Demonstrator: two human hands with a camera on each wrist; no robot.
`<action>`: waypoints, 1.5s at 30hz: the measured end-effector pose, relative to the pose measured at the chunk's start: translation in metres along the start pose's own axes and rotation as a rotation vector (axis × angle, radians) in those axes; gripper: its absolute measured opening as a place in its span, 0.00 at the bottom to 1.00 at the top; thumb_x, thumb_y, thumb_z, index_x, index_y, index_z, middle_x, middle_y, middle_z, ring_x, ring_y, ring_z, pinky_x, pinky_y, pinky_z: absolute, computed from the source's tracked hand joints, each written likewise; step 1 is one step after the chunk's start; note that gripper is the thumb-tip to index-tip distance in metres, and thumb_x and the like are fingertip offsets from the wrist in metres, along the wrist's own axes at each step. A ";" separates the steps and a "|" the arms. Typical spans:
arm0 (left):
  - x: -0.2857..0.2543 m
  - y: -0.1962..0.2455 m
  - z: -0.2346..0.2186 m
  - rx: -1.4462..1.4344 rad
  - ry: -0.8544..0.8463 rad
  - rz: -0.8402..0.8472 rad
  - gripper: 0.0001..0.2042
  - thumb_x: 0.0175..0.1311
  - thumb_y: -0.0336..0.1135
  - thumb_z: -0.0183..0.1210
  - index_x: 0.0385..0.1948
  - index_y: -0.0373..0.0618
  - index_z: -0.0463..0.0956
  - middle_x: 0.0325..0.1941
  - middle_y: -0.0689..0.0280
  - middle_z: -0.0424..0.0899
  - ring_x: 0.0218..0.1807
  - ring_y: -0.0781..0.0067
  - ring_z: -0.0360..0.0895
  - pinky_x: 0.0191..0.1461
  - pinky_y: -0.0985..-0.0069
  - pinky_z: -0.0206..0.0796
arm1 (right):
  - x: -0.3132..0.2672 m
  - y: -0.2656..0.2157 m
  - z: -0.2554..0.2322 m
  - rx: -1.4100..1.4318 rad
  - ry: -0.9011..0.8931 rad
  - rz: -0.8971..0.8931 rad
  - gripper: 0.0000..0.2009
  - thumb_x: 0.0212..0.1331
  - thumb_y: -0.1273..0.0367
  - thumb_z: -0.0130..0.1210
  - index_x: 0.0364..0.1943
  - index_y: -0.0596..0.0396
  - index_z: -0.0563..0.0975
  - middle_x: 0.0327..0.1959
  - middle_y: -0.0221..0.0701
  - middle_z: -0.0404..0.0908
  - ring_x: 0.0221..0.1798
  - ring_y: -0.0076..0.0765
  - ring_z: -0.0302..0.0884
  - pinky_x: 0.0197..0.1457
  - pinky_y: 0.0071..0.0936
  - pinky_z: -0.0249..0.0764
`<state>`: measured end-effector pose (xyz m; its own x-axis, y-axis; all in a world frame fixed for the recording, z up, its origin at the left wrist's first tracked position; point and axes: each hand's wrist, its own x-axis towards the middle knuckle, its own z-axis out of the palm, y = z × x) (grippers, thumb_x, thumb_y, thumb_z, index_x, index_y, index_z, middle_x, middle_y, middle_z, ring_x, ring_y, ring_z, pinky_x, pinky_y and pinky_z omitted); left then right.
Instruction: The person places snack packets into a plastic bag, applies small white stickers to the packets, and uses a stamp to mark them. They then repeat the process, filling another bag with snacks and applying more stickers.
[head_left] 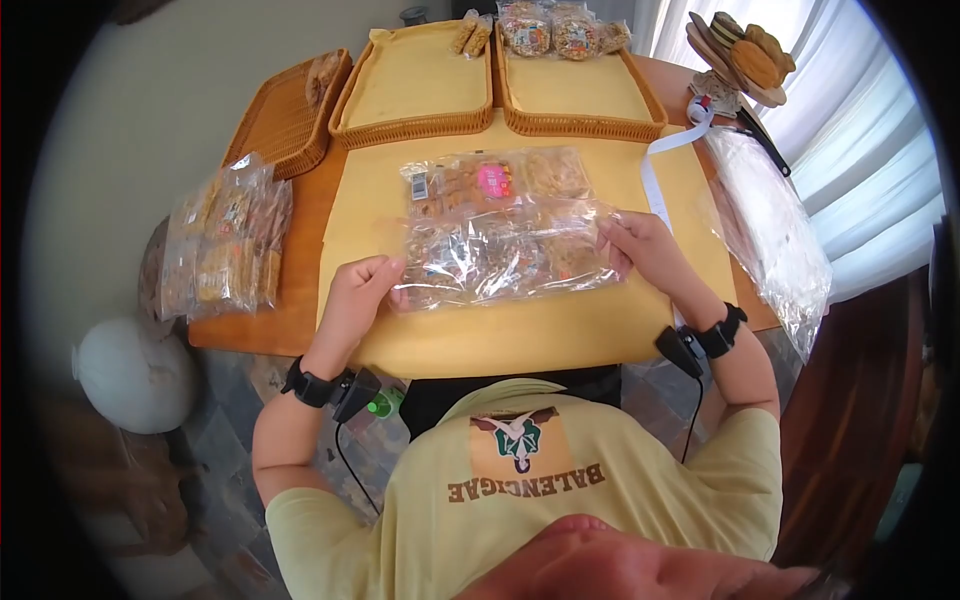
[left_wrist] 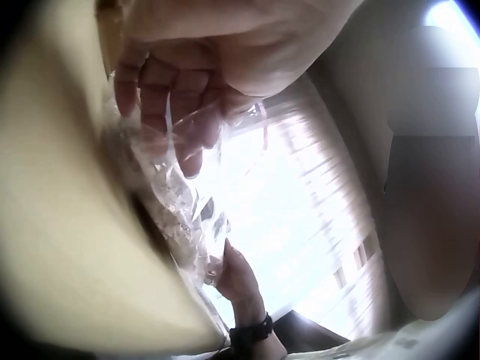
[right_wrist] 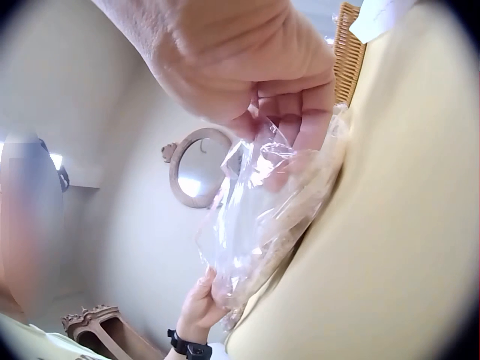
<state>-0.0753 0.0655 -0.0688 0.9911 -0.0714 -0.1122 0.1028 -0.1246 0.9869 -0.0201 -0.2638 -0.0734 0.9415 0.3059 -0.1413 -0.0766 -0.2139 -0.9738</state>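
A large clear plastic bag (head_left: 470,262) with packaged snacks inside lies on the yellow table cover. My left hand (head_left: 358,292) pinches the bag's near left edge between thumb and fingers. At the opposite side, my right hand (head_left: 648,250) pinches the bag's right edge, and the film is stretched between the two. In the right wrist view the loose film (right_wrist: 240,202) rises from the contents. Snack packs (head_left: 465,183), one with a pink label, show through at the far part of the bag. The lower packs are partly hidden by glare.
Wicker trays (head_left: 420,130) line the far edge, some with snack packs (head_left: 575,38). A filled bag of snacks (head_left: 225,240) stands at the left. To the right lie a white ribbon (head_left: 655,185), a stack of clear bags (head_left: 775,230) and a black-handled tool (head_left: 765,140).
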 end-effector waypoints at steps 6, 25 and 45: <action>0.014 -0.008 -0.005 0.393 -0.001 -0.115 0.20 0.61 0.42 0.52 0.10 0.40 0.70 0.07 0.71 0.68 0.10 0.83 0.62 0.16 0.82 0.53 | 0.016 0.005 0.003 -0.348 0.023 0.060 0.18 0.62 0.62 0.45 0.19 0.58 0.71 0.08 0.26 0.67 0.10 0.18 0.63 0.14 0.16 0.60; -0.016 0.028 0.038 1.490 0.053 0.848 0.28 0.45 0.32 0.62 0.53 0.44 0.64 0.63 0.55 0.58 0.62 0.54 0.58 0.62 0.62 0.52 | 0.035 0.009 -0.012 -0.154 -0.087 0.206 0.15 0.61 0.63 0.44 0.21 0.58 0.68 0.11 0.31 0.71 0.10 0.27 0.71 0.14 0.21 0.68; -0.002 0.011 0.041 1.347 -0.219 0.489 0.38 0.46 0.30 0.62 0.62 0.49 0.52 0.68 0.51 0.44 0.68 0.48 0.44 0.68 0.61 0.43 | -0.012 -0.008 -0.019 -0.929 0.152 -0.302 0.20 0.43 0.74 0.50 0.47 0.54 0.70 0.50 0.40 0.70 0.49 0.44 0.71 0.52 0.39 0.68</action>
<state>-0.0792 0.0239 -0.0625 0.8579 -0.5102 0.0605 -0.5138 -0.8533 0.0891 -0.0243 -0.2832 -0.0607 0.9161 0.3591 0.1782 0.4008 -0.8094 -0.4292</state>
